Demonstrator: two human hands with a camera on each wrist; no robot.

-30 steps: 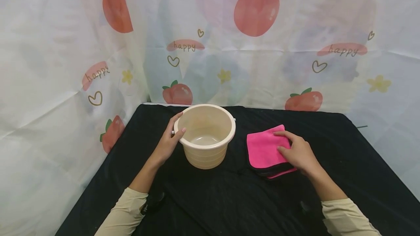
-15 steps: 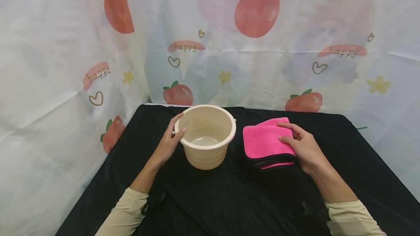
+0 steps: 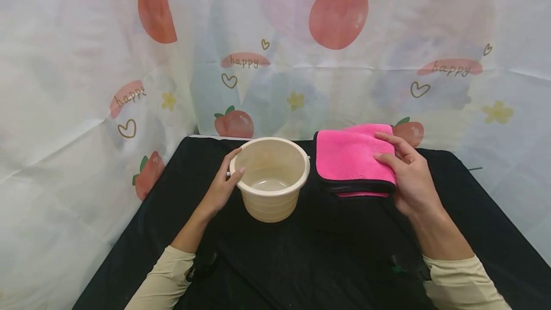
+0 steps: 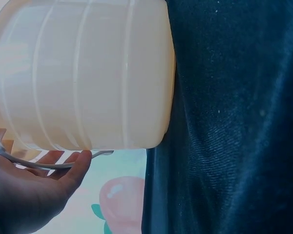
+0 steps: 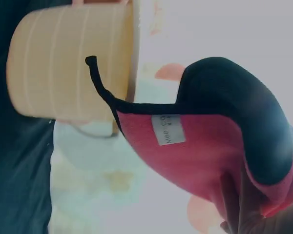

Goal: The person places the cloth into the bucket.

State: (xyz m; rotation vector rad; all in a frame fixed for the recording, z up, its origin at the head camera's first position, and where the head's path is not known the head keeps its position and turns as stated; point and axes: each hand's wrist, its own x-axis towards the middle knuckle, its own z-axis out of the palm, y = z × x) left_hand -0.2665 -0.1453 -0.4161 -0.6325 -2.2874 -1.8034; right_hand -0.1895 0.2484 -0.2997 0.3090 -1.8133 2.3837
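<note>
So the left hand (image 3: pixel 221 186) has the cream bucket (image 3: pixel 271 204) by the left side of its rim, thumb hooked over the edge and fingers around the outside. The bucket stands upright on the black tablecloth (image 3: pixel 301 262), and the left wrist view shows its thin handle (image 4: pixel 49 166) hanging down by those fingers. Over on the right, the right hand (image 3: pixel 411 176) is pinching a folded pink cloth (image 3: pixel 353 154) between thumb and fingers at its right edge. The cloth's up off the table, just right of the bucket, black trim along its near side. There's a white label (image 5: pixel 168 129) on it too. Behind everything, on the far side, hangs a fruit-print backdrop (image 3: pixel 284 18).
</note>
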